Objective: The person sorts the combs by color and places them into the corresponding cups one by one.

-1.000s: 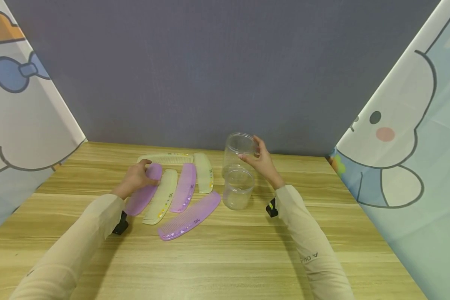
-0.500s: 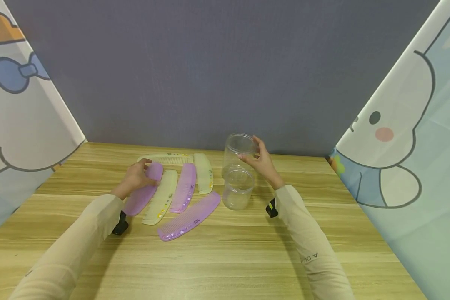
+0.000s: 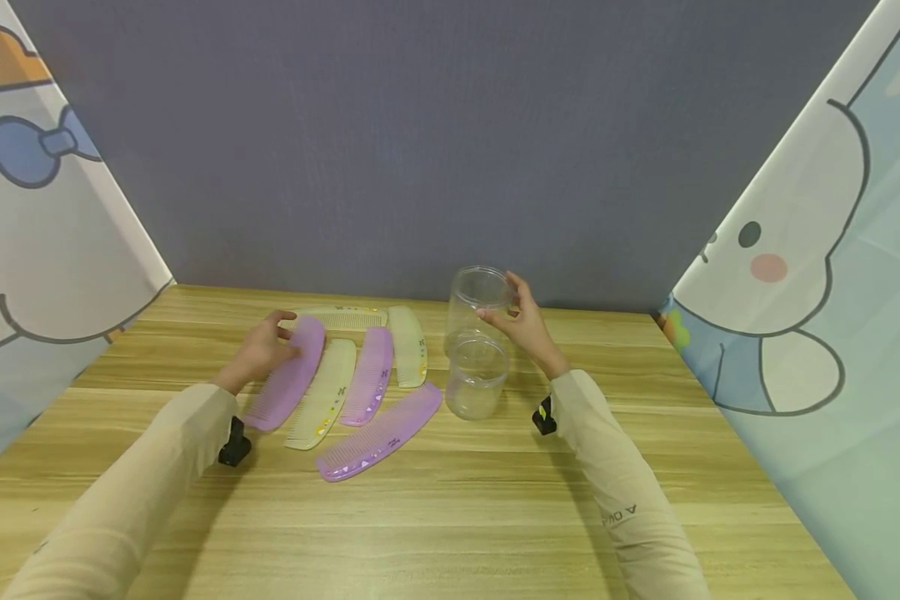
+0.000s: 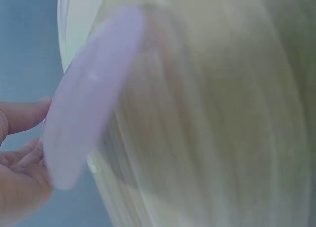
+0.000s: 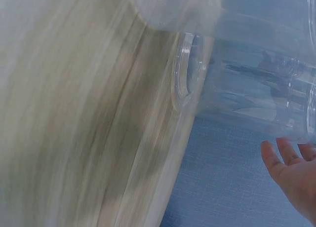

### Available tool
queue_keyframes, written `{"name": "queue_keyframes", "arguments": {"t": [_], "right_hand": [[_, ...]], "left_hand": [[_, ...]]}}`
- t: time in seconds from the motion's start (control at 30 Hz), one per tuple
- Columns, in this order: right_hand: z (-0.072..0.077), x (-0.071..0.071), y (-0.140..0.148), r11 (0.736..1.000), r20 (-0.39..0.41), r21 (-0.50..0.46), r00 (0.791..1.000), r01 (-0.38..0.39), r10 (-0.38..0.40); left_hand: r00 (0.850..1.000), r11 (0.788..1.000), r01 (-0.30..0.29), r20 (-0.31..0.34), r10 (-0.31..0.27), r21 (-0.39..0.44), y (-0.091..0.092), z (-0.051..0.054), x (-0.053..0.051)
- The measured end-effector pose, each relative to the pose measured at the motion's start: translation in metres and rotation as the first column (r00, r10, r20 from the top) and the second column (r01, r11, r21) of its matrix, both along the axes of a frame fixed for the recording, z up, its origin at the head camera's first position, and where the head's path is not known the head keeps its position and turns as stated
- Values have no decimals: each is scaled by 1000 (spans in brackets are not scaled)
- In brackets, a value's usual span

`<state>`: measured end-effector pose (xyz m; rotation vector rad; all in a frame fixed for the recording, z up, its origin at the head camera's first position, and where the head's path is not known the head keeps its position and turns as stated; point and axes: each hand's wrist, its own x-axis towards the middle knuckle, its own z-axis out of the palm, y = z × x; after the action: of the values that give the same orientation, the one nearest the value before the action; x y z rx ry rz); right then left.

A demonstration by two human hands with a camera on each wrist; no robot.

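Note:
My left hand (image 3: 265,348) lies against the toothed left side of the leftmost purple comb (image 3: 288,383). In the left wrist view its thumb (image 4: 27,116) and fingers (image 4: 27,163) stand apart near that comb's edge; the picture is blurred there. Two more purple combs (image 3: 381,433) and three pale green combs (image 3: 325,396) lie close by on the table. At the back, my right hand (image 3: 525,321) holds a clear round jar (image 3: 465,315) near its rim, thumb in front and fingers on the far side. A second clear jar (image 3: 474,402) stands just in front.
The wooden table (image 3: 450,517) ends at a dark grey panel (image 3: 420,150) close behind the jars and combs. Cartoon-printed cloths (image 3: 52,250) hang at left and right. A black wrist camera (image 3: 236,443) sits under the left sleeve.
My left hand has drawn back to the left from over the leftmost purple comb, uncovering more of it. The right hand and both jars have stayed in place.

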<state>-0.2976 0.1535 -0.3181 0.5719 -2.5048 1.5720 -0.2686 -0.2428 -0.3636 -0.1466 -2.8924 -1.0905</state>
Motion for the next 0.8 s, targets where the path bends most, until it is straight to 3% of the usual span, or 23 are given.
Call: {"name": "queue_keyframes", "arguments": {"t": [0.3, 0.57, 0.8], "right_hand": [[-2, -4, 2, 1000, 22, -20, 1000, -7, 7], [-23, -24, 8, 1000, -5, 3, 1000, 18, -18], [-23, -24, 8, 1000, 2, -13, 1000, 17, -17]], "left_hand": [[1000, 1000, -15, 8, 15, 8, -2, 12, 0], [999, 1000, 10, -54, -9, 15, -4, 23, -6], [996, 1000, 20, -89, -18, 21, -2, 32, -9]]}}
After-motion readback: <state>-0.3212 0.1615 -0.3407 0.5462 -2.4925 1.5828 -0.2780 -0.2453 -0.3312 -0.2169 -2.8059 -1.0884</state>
